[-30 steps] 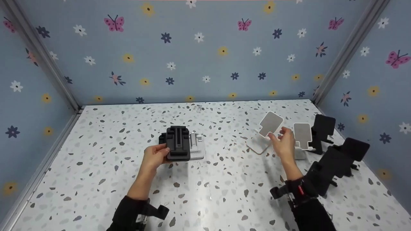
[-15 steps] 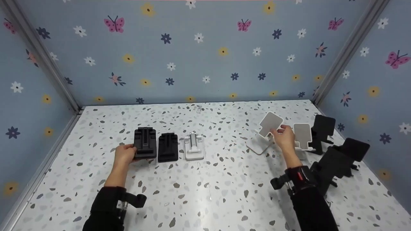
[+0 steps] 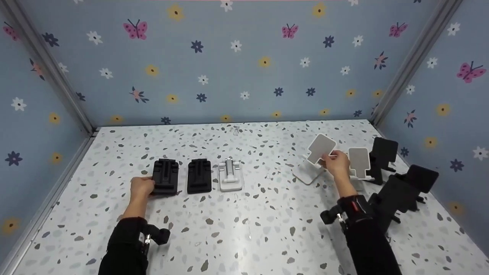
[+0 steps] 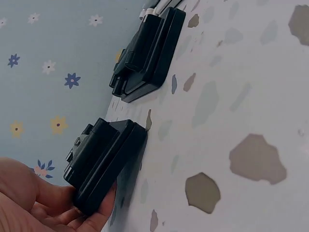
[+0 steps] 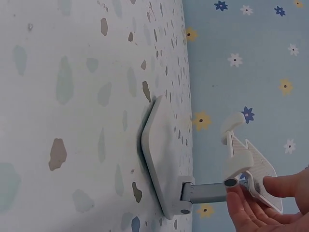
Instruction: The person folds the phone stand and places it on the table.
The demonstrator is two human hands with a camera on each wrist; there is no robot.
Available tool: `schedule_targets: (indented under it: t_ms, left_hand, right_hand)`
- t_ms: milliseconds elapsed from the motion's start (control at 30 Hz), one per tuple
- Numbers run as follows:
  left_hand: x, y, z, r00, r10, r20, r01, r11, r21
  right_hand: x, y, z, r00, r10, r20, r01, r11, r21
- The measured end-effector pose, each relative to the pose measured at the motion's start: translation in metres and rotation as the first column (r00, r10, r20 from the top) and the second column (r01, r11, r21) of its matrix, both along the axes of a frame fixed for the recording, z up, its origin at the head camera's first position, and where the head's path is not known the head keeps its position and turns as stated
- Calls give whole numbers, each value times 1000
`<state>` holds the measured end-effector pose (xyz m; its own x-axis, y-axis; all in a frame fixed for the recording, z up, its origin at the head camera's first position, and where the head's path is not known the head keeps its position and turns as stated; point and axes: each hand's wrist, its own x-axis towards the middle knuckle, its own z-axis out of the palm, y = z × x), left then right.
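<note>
Blue flowered walls (image 3: 244, 82), speckled white table (image 3: 259, 236), and at left the left hand (image 3: 141, 186) pinches a folded black stand (image 3: 165, 177) by its left edge! Just right of it, a second black stand (image 3: 199, 177), then a folded white stand (image 3: 230, 175). On the right, the right hand (image 3: 337, 165) grips an unfolded white stand (image 3: 321, 148) by its panel, base on the table, with another white stand (image 3: 359, 161) and black stands (image 3: 422, 178) farther right.

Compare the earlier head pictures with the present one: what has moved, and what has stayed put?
The left hand has carried the leftmost folded black stand leftward from above the middle black stand and lowered it toward the table, keeping its grip. The right hand stays at the leftmost open white stand, gripping it. The middle black stand, folded white stand and open black stands stayed put.
</note>
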<state>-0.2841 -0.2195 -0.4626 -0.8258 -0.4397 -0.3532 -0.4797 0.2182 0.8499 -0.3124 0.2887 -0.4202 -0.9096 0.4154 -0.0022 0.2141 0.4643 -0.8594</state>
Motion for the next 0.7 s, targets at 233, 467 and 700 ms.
schedule_targets:
  t_ms: [233, 467, 700]
  left_hand:
    - [3, 8, 5, 1000, 2, 2, -2, 999, -50]
    - [8, 12, 3, 995, -30, -100, 3, 964, -264]
    - [12, 14, 4, 987, -25, -161, -33, 938, -344]
  right_hand:
    - [-1, 1, -3, 997, -15, -79, -6, 965, -263]
    - [3, 0, -6, 994, -53, -96, 29, 970, -241]
    - [10, -8, -11, 976, -73, -206, -1, 942, -335]
